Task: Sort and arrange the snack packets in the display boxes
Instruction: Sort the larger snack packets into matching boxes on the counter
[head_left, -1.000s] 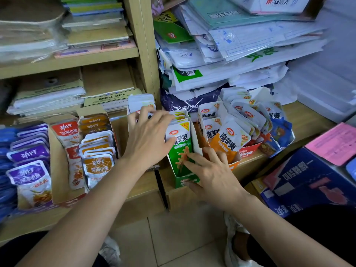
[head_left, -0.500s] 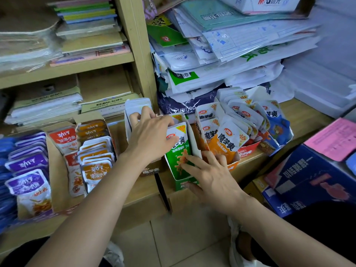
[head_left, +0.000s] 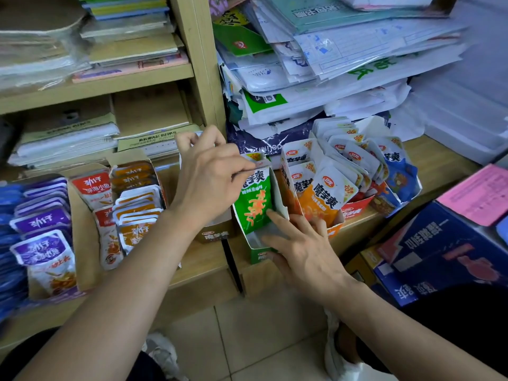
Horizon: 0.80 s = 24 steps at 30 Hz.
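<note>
A green snack packet (head_left: 254, 204) stands upright at the front of a green display box (head_left: 261, 254) on the low shelf. My left hand (head_left: 209, 177) is above the box and pinches the packet's top edge between thumb and fingers. Lower right, my right hand (head_left: 299, 243) rests with straight, spread fingers on the box's front and right side. Just to the right stands an orange box (head_left: 334, 229) full of orange packets (head_left: 324, 199). Beyond it lie blue packets (head_left: 398, 174).
On the left shelf stand boxes of purple packets (head_left: 41, 224), red packets (head_left: 93, 188) and orange fish packets (head_left: 137, 215). Stacked papers and mailers (head_left: 330, 64) pile behind the boxes. A blue carton (head_left: 445, 251) with a pink sheet (head_left: 478, 193) sits low on the right. Tiled floor lies below.
My left hand has lifted from the white packets behind the green box and now pinches the green packet's top. The right hand has stayed on the box front.
</note>
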Tool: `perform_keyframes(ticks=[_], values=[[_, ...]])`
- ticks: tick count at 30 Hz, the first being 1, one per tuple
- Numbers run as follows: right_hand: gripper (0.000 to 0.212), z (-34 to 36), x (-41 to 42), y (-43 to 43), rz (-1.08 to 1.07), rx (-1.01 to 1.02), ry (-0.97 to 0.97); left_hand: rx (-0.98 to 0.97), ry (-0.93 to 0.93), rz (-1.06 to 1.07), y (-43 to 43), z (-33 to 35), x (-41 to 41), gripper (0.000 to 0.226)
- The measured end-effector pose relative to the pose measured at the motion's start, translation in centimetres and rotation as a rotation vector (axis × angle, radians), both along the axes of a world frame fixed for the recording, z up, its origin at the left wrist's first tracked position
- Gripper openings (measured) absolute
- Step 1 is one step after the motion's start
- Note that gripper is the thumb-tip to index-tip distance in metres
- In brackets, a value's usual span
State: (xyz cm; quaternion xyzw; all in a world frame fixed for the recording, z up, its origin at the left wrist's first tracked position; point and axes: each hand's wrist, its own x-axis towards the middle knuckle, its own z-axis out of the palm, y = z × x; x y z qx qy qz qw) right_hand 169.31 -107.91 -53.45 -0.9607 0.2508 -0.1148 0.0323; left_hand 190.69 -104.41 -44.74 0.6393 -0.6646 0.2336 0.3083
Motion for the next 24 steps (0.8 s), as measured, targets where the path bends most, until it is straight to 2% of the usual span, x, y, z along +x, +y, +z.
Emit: perform_keyframes(ticks=[3, 6, 9, 13, 15, 20, 24], values=[[0.047, 0.5, 0.5, 0.0, -0.030, -0.035, 0.026, 0.019, -0.008, -0.050, 0.0, -1.4, -0.3, 0.004], [0.047, 1.4, 1.3, -0.1, -0.046, -0.066, 0.107, 0.115, 0.081, -0.044, 0.0, -2.4, -0.6, 0.010], [0.052, 1.6, 1.8, -0.4, -0.031, -0.062, 0.143, 0.124, 0.164, -0.021, 0.2, -2.4, -0.3, 0.018], [0.057, 1.1, 1.7, -0.5, -0.026, -0.059, 0.135, 0.263, 0.141, 0.094, 1.4, -2.4, 0.8, 0.058], [0.057, 1.0, 1.6, -0.4, -0.027, -0.059, 0.140, 0.308, 0.104, 0.143, 1.8, -2.3, 1.1, 0.065], [0.036, 1.1, 1.6, -0.5, 0.001, -0.045, 0.132, 0.161, 0.230, 0.096, 0.6, -2.1, 0.7, 0.015], [0.033, 0.8, 1.2, -0.4, 0.006, -0.074, 0.076, -0.011, 0.145, -0.029, 0.0, -2.0, 0.1, 0.009]])
